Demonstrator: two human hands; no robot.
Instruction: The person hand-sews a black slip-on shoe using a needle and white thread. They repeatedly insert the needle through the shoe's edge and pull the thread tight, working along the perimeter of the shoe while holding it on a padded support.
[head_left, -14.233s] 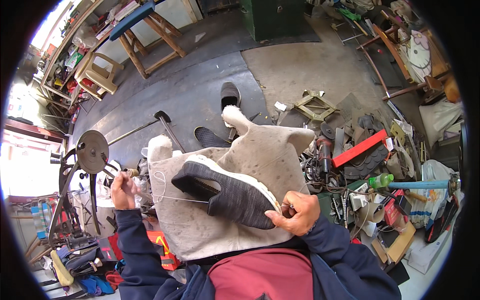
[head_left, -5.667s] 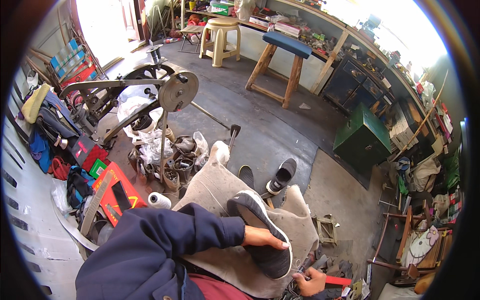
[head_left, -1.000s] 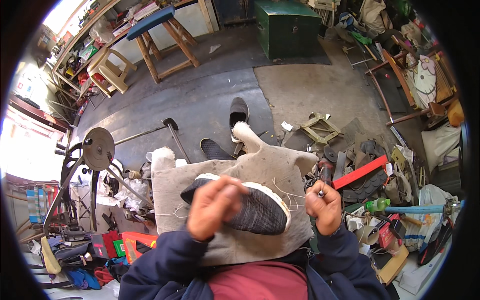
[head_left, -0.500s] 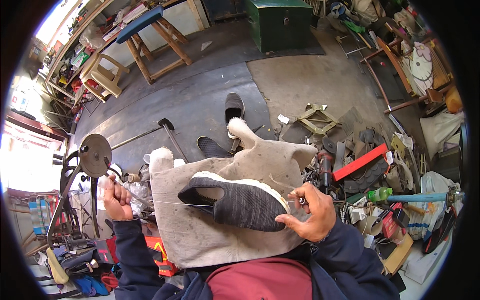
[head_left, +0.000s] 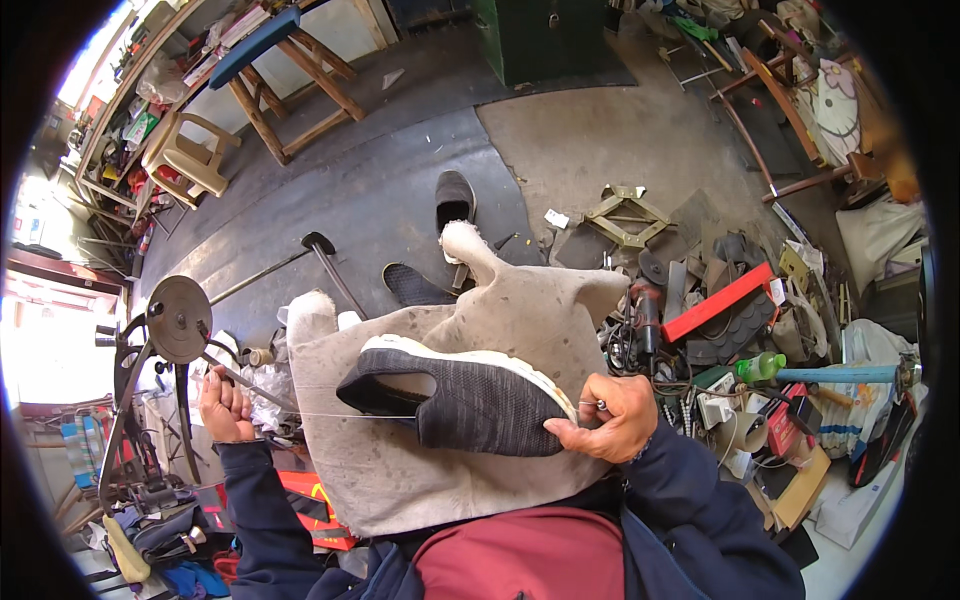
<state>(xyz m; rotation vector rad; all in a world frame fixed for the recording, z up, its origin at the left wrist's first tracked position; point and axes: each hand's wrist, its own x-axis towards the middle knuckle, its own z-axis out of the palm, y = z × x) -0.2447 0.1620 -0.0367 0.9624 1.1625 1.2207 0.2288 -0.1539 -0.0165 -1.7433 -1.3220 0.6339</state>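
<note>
A dark grey knit shoe with a white sole (head_left: 475,400) lies on its side on a stained beige cloth (head_left: 430,495) over my lap. My right hand (head_left: 606,420) is closed at the shoe's toe, with a small metal tool (head_left: 600,404) in the fingers; the tool's tip is too small to make out. A taut white thread (head_left: 335,414) runs across the shoe toward my left hand (head_left: 226,405), whose fingers are curled round its end, out at the left below the black machine's metal wheel (head_left: 178,318).
Beyond the cloth lie another shoe (head_left: 454,198), a dark insole (head_left: 415,283) and a metal jack (head_left: 628,215). Piled at right are a red bar (head_left: 715,300), power tool, green bottle (head_left: 760,367) and scraps. A wooden stool (head_left: 285,85), plastic stool (head_left: 190,152) and green chest (head_left: 540,40) stand farther off.
Over the last second my left hand has swung from above the shoe out to the left, drawing the thread taut. My right hand has come down onto the shoe's toe.
</note>
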